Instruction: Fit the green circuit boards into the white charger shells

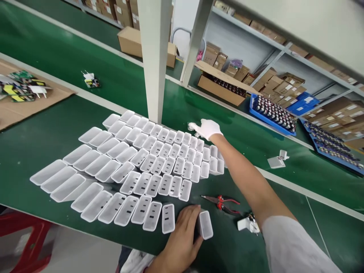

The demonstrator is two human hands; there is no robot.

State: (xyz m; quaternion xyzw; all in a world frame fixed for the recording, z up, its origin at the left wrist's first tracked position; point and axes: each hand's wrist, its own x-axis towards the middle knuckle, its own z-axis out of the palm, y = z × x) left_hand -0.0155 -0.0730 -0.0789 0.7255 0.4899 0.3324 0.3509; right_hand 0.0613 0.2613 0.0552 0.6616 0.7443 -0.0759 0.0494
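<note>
My left hand point(182, 237), bare, is at the front of the green bench. Its fingers and thumb close on the left side of an upright, open-topped white plastic case point(206, 225). My right hand point(209, 129), in a white glove, stretches out to the green belt behind the bench. Its fingers are bent over a small white plastic part point(197, 134), mostly hidden by the glove. Rows of similar white cases point(153, 184) stand left of my hands, many with dark slots inside. Needle-nose pliers point(220, 202) with red handles lie between my arms, near a white plug with a circuit board point(249, 224).
A pale post point(155, 60) rises behind the cases. Circuit boards point(21, 88) lie on cardboard at left. On the belt are another board with a plug point(91, 80) and a white plate point(276, 162). Blue trays point(273, 115) of parts stand at far right. A red stool point(31, 242) is below.
</note>
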